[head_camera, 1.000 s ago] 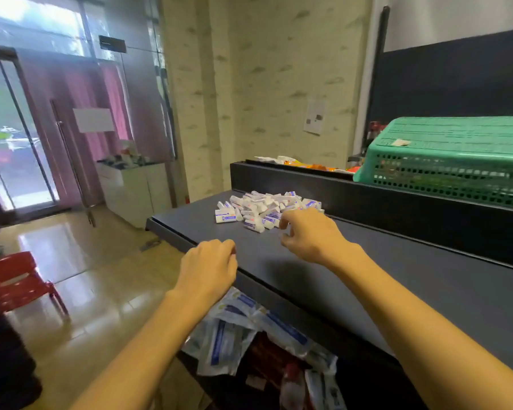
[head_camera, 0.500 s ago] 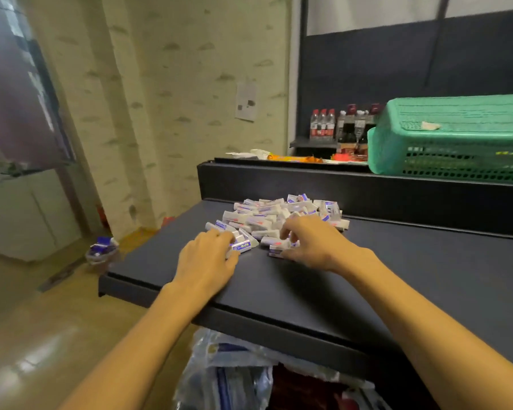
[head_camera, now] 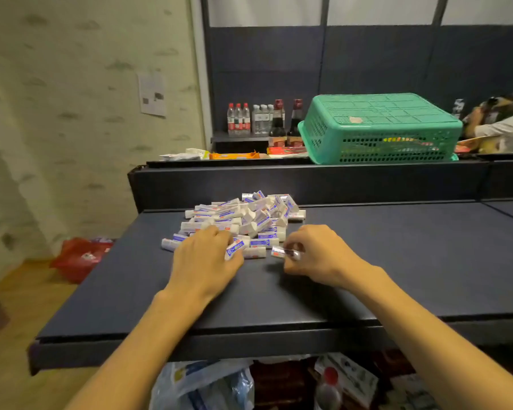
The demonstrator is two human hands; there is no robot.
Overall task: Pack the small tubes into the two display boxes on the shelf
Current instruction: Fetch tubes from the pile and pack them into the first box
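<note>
A pile of small white tubes point(head_camera: 243, 216) with blue and red print lies on the dark grey shelf point(head_camera: 397, 255), toward its back left. My left hand point(head_camera: 203, 260) rests at the pile's near edge, its fingers curled round one tube point(head_camera: 234, 249). My right hand point(head_camera: 317, 254) is just right of it and pinches another tube point(head_camera: 285, 252) a little above the shelf. No display box is in view.
A green plastic basket point(head_camera: 379, 128) lies upside down on the upper ledge behind the pile. Bottles point(head_camera: 261, 119) stand on a rear shelf. Snack packets point(head_camera: 234, 155) line the ledge. Plastic bags point(head_camera: 205, 383) sit below the shelf front, a red bag point(head_camera: 77, 255) on the floor.
The view has swung right and closer to the pile. Both hands reached the pile's near edge and each took hold of a tube.
</note>
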